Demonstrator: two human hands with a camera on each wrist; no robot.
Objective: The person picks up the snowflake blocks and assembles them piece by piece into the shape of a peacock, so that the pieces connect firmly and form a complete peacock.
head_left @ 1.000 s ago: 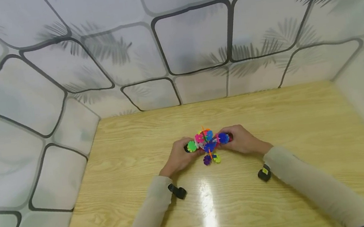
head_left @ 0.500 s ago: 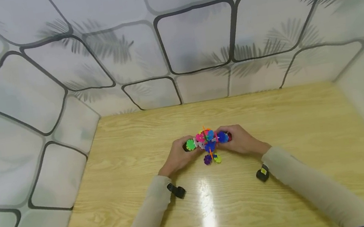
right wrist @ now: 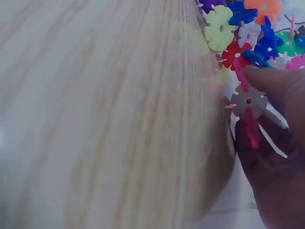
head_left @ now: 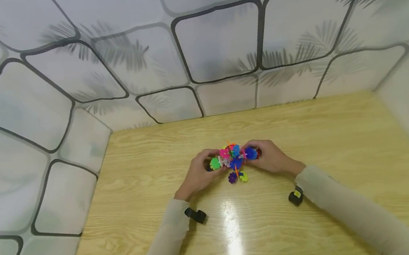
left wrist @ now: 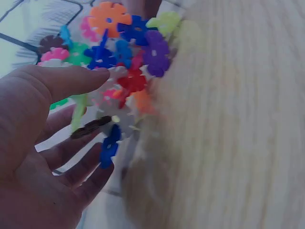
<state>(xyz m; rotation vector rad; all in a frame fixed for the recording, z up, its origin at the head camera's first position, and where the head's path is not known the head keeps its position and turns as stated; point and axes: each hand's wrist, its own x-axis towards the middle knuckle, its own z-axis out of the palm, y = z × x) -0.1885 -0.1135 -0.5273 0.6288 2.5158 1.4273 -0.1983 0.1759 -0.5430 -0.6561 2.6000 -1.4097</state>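
A cluster of interlocked plastic snowflake discs [head_left: 236, 164] in many colours is held between both hands near the middle of the table. My left hand [head_left: 197, 175] grips its left side, beside a green disc [head_left: 215, 163]. In the left wrist view the thumb lies against a white piece, while the other fingers curl below around a dark brown disc [left wrist: 90, 127] and a blue disc [left wrist: 110, 146]. My right hand [head_left: 272, 158] grips the right side near a blue disc [head_left: 251, 153]; in the right wrist view its thumb touches a pink disc [right wrist: 241, 75], above a grey disc [right wrist: 249, 101].
The wooden table [head_left: 146, 151] spreads around the hands, with a bright light reflection in front. Patterned walls [head_left: 217, 45] rise behind it and at both sides. Each wrist wears a small black camera, one being the left camera [head_left: 197, 215].
The left hand and wrist have shifted slightly to the left, with the fingers a little more spread. The disc cluster and right hand stay almost in place.
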